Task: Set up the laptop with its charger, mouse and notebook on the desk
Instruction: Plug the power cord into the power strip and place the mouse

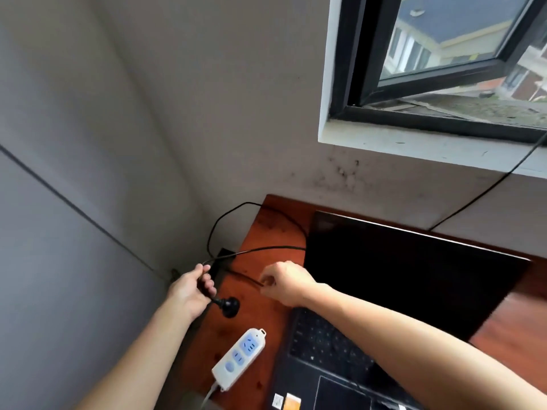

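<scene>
A reddish wooden desk [266, 321] stands in a grey-walled corner under an open window [438, 69]. The open laptop [399, 291] sits on its right part, a white power strip [239, 358] near left. The left hand [189, 291] grips the charger cable [266, 248] just above its plug [229, 306]; the right hand [284, 284] pinches the cable further along. The charger brick is hidden.

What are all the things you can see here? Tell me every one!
laptop: one, black, open on the desk, screen dark
desk: one, reddish-brown wood, in the corner under the window
power strip: one, white with blue sockets, on the desk left of the laptop
charger cable: one, black, looping off the desk's left edge
plug: one, black, hanging below the left hand
window: one, black frame, open, upper right
left hand: holding the cable
right hand: pinching the cable beside the laptop
</scene>
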`<state>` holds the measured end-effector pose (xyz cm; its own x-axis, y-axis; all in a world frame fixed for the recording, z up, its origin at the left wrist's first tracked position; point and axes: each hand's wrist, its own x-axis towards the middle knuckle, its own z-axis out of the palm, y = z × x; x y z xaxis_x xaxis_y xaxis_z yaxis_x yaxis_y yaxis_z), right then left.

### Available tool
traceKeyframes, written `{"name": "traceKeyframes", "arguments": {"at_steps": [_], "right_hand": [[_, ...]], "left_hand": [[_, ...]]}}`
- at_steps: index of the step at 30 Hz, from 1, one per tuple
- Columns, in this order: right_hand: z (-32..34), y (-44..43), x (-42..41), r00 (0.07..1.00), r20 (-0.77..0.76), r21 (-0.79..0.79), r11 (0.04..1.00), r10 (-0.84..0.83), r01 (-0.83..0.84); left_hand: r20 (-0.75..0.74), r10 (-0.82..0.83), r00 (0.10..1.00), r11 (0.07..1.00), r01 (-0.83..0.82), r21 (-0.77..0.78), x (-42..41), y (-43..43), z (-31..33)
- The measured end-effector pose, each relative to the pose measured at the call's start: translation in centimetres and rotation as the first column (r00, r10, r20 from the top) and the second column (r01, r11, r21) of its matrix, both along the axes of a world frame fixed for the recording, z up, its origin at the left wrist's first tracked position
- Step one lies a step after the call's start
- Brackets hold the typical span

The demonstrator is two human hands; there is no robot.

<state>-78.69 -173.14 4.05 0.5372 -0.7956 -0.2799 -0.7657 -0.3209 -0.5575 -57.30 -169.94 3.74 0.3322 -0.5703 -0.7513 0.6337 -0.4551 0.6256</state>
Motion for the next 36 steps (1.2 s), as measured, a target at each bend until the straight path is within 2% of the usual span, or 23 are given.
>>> {"name": "traceKeyframes", "arguments": {"at_steps": [2,5,8,13,15,17,18,20,21,23,25,27,30,33,36], "right_hand": [[-2.5,2.8,0.6,1.0,-0.016,0.163,0.987,0.005,-0.002],[-4.6,5.3,1.5,0.999,0.029,0.245,0.969,-0.042,0.033],[-5.6,6.5,3.2,0.995,0.067,0.226,0.972,-0.077,0.06],[-7.4,7.8,6.1,0.985,-0.024,0.087,0.982,-0.169,0.17],[-8.0,7.9,7.0,0.977,-0.051,0.07,0.975,-0.208,0.211],[-8.1,7.8,6.9,0.962,-0.064,0.11,0.956,-0.267,0.273],[-8.1,7.6,6.8,0.945,-0.04,0.158,0.932,-0.324,0.326],[-7.8,7.2,6.0,0.869,0.097,0.348,0.834,-0.486,0.428],[-7.6,7.1,5.6,0.799,0.158,0.472,0.755,-0.58,0.455],[-7.0,7.0,4.5,0.685,0.155,0.67,0.585,-0.712,0.456],[-6.6,7.4,3.9,0.659,0.069,0.727,0.49,-0.749,0.482],[-6.5,7.5,3.2,0.634,0.01,0.735,0.436,-0.773,0.519],[-6.3,7.4,2.5,0.539,-0.009,0.809,0.31,-0.842,0.499],[-6.2,7.4,2.2,0.477,-0.007,0.862,0.236,-0.879,0.448],[-5.9,7.5,2.0,0.506,-0.012,0.873,0.238,-0.863,0.427]], "left_hand": [[-0.049,-0.006,0.999,1.0,0.006,0.002,-0.3,0.8,-0.6],[-0.115,-0.027,0.993,1.0,0.029,0.012,-0.6,1.7,-1.5],[-0.176,-0.042,0.984,0.998,0.05,0.041,-0.4,2.2,-2.4],[-0.232,-0.131,0.964,0.987,0.149,0.061,0.7,2.3,-3.6],[-0.173,-0.251,0.952,0.962,0.265,0.064,2.2,2.4,-4.3],[0.041,-0.413,0.91,0.906,0.406,0.117,3.6,2.7,-5.2],[0.164,-0.491,0.856,0.868,0.465,0.172,4.5,3.0,-5.9],[0.358,-0.627,0.691,0.779,0.558,0.287,5.9,3.7,-7.4],[0.419,-0.686,0.596,0.726,0.598,0.338,6.5,4.2,-8.1],[0.486,-0.79,0.374,0.588,0.688,0.426,6.9,5.5,-9.2],[0.52,-0.842,0.147,0.433,0.758,0.488,6.4,7.2,-10.1],[0.557,-0.83,-0.012,0.323,0.805,0.498,5.3,8.7,-10.8],[0.589,-0.76,-0.276,0.162,0.797,0.582,3.6,10.7,-11.7],[0.623,-0.614,-0.484,0.126,0.719,0.683,2.9,12.7,-12.4],[0.64,-0.549,-0.537,0.148,0.691,0.707,2.7,14.5,-13.7]]}}
